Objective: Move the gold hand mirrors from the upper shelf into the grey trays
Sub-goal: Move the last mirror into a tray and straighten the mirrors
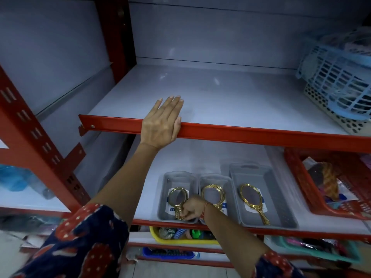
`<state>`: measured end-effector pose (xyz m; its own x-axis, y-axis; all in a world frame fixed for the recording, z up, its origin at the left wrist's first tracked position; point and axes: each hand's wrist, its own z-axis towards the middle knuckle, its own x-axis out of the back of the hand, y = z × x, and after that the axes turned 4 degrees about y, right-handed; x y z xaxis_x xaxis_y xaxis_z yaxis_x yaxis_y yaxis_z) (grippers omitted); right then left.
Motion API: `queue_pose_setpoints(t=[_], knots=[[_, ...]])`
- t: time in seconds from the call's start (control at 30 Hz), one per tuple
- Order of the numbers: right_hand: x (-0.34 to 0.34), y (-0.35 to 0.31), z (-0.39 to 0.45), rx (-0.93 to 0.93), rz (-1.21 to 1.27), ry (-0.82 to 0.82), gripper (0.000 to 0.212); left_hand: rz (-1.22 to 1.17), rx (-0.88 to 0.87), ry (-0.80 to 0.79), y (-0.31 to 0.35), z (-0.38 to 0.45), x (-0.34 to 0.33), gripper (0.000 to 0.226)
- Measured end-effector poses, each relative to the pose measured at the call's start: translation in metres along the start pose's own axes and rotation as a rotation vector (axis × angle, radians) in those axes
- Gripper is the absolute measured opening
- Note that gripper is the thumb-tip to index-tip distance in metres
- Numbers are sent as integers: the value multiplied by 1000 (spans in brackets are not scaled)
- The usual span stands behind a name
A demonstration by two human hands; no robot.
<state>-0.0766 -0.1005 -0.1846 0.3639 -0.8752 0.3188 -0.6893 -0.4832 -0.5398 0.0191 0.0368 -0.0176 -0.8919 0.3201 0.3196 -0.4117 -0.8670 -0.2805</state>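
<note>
Red-framed shelving, white boards, dim light. Head view only.

Upper shelf [210, 97]: bare across its middle, no mirrors left on the part you can see; blue basket [337, 77] stacked at its right end. Your left hand [160, 123] lies flat and released over the red front rail, gripping nothing.

Lower shelf [152, 163]: three grey trays side by side. Left tray [166, 181] holds a gold mirror [177, 199] on its card; your right hand [190, 208] is clenched round that mirror's handle, low at the tray's near wall. Middle tray [226, 181] holds what looks like two stacked mirrors [212, 194], partly behind your wrist. Right tray [267, 177] holds one mirror [253, 199], lying flat, apart from your hand.

Risks, as judged:
- Your right wrist crosses the wall between left and middle trays. Pull back carelessly and you drag the middle mirrors or shift that tray.
- All three trays sit near the shelf's front edge. A push on the near wall could tip one off toward the yellow bin [180, 240] below.
- Let go with the head propped on the tray wall and the mirror may slide or knock the glass.
- Leaning weight on the upper rail could jolt the whole rack.
</note>
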Motion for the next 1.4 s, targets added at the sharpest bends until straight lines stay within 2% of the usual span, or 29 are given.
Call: queue_pose_setpoints(t=[0.13, 0.2, 0.23, 0.33, 0.4, 0.53, 0.6, 0.67, 0.7, 0.87, 0.97, 1.03, 1.13, 1.27, 1.4], knots=[[-5, 1, 2, 57, -143, 83, 7, -7, 34, -61, 3, 3, 6, 50], [-3, 0, 1, 59, -152, 98, 22, -22, 58, -72, 8, 2, 13, 49], [-1, 0, -2, 63, -146, 89, 23, -63, 72, -72, 12, -5, 17, 47], [8, 0, -4, 74, -120, 40, 8, -229, 168, -68, 41, -55, 34, 43], [15, -1, -4, 89, -72, 53, 10, -343, 382, -180, 66, -96, 47, 40], [18, 0, -2, 72, 76, 106, 13, -717, 1070, -756, 101, -146, 59, 72], [15, -1, -1, 78, 130, 110, 18, -765, 1380, -1026, 107, -162, 45, 78], [10, -2, -3, 57, 165, 83, 25, -794, 1593, -1181, 110, -170, 32, 77], [8, -3, -3, 37, 180, 58, 31, -803, 1641, -1222, 112, -172, 27, 77], [-1, -5, 1, 19, 170, 34, 37, -663, 1636, -1266, 120, -177, 14, 73], [-1, -4, -1, 28, 219, -7, 25, -601, 1677, -1257, 122, -184, 10, 76], [2, -4, -3, -1, 269, -25, 21, -619, 1722, -1216, 121, -191, 5, 82], [5, -2, -1, -27, 271, -75, 19, -734, 1814, -1151, 119, -211, -11, 103], [5, -1, 2, -20, 249, -72, 28, -778, 1838, -1156, 116, -211, -12, 91], [-1, -4, 9, -43, 230, -77, 32, -776, 1885, -1180, 111, -208, -9, 90]])
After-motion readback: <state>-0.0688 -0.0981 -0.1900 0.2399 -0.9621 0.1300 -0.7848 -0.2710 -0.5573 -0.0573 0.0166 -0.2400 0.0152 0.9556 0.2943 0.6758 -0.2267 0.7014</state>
